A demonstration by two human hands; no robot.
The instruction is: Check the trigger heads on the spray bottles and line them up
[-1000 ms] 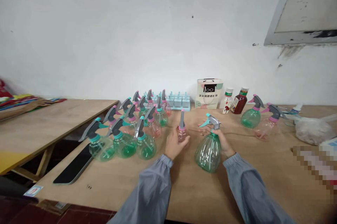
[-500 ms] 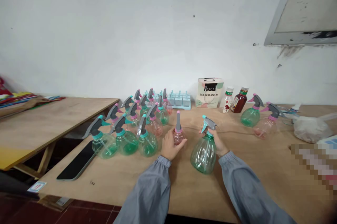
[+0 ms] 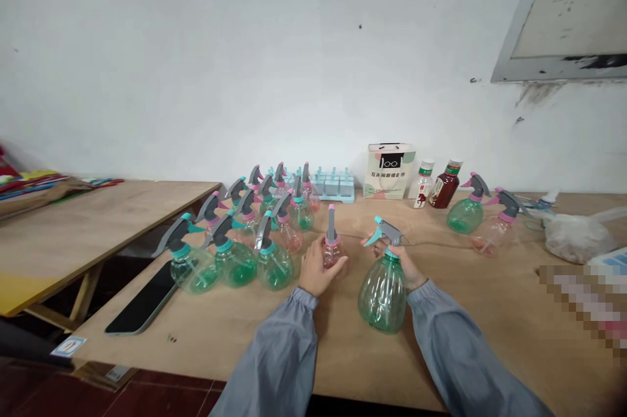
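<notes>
My left hand (image 3: 318,268) is wrapped round the body of a pink spray bottle (image 3: 332,252) with a grey and pink head, which stands upright on the wooden table. To its right, my right hand (image 3: 407,265) grips a green spray bottle (image 3: 383,296) by the neck, below its grey head and turquoise trigger. Some right fingers show behind the trigger, pointing left. That bottle is nearly upright and looks empty of liquid. Left of my hands several more spray bottles (image 3: 275,266), green and pink, stand in a group.
A phone (image 3: 142,302) lies at the table's left. Against the wall are a pale blue mould tray (image 3: 337,188), a paper bag (image 3: 386,175) and two drink bottles (image 3: 445,187). Two spray bottles (image 3: 464,216) and a plastic bag (image 3: 575,237) are on the right.
The green spray bottle in my right hand has shifted slightly right and towards me. My right fingers have stretched out and its trigger sticks out further left. My left hand stays put.
</notes>
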